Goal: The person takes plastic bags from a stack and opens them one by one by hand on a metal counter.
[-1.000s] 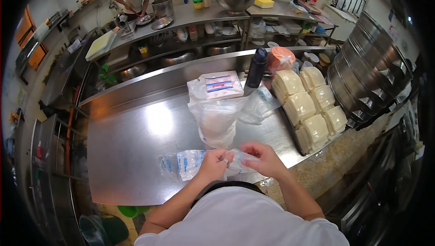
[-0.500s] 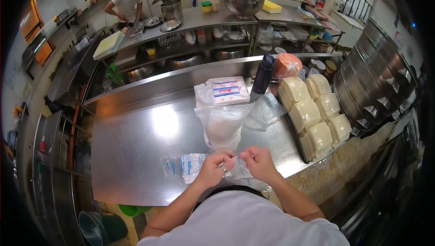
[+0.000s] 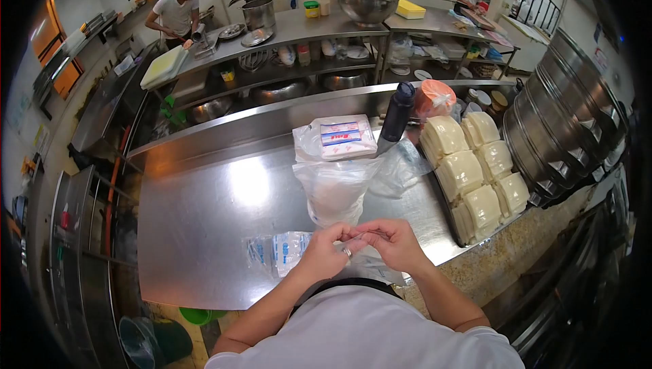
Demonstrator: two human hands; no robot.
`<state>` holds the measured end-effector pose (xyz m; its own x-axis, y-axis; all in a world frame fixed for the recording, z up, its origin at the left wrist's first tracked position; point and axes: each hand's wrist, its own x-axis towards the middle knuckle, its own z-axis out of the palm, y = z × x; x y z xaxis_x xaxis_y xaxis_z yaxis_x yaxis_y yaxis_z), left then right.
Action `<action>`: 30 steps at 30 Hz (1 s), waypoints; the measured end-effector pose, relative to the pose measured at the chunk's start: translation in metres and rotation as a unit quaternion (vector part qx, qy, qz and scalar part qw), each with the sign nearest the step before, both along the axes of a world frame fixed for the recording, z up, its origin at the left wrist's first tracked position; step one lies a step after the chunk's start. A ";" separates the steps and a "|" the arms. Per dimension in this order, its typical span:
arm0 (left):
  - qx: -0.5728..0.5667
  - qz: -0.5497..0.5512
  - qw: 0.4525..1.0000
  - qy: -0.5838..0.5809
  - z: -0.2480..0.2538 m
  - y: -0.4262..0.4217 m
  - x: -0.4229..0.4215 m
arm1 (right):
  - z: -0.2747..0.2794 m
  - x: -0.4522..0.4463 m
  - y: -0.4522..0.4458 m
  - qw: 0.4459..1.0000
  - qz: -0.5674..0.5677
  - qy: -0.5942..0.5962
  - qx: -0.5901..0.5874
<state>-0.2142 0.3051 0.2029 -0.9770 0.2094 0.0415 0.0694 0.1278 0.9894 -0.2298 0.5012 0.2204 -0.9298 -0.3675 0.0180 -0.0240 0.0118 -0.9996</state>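
At the near edge of the steel table (image 3: pixel 197 233), my left hand (image 3: pixel 327 253) and my right hand (image 3: pixel 395 245) meet with fingertips pinched. Between them is a clear plastic bag (image 3: pixel 367 265), its lower part hanging below my fingers. Just left of my left hand lies a plastic pack with blue print (image 3: pixel 291 250). Beyond my hands stands a translucent bag with white contents (image 3: pixel 334 196). A white packet with a blue and red label (image 3: pixel 343 136) rests behind it. My fingers hide the exact edge of the bag they pinch.
A dark tray holds several stacks of pale, flat wrappers (image 3: pixel 462 172) on the right, near tall steel steamers (image 3: pixel 560 121). A dark bottle (image 3: pixel 398 112) and an orange bag (image 3: pixel 435 97) stand behind. Two people work at the far counters (image 3: pixel 299 26).
My hands have come closer together, fingertips now meeting on the plastic bag. The person at the far left counter has shifted and stands more upright.
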 end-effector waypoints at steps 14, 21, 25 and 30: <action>-0.052 0.087 0.990 0.101 -0.014 -0.003 0.003 | 0.003 -0.006 0.015 0.995 0.001 -0.087 0.045; 0.049 0.007 0.999 0.004 -0.005 0.001 0.006 | 0.000 -0.002 0.001 0.967 -0.076 0.187 0.154; 0.120 0.000 0.993 -0.002 -0.005 0.008 0.002 | -0.008 -0.002 -0.003 0.943 -0.087 0.222 0.234; 0.259 -0.065 0.960 -0.084 -0.022 0.005 -0.002 | -0.023 -0.005 -0.009 0.949 -0.127 0.181 0.223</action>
<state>-0.2160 0.3101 0.1807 -0.9460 0.3236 0.0172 -0.1146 -0.3837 0.9163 -0.2344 0.4918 0.1972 -0.9519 -0.1780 0.2493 -0.3053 0.4836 -0.8203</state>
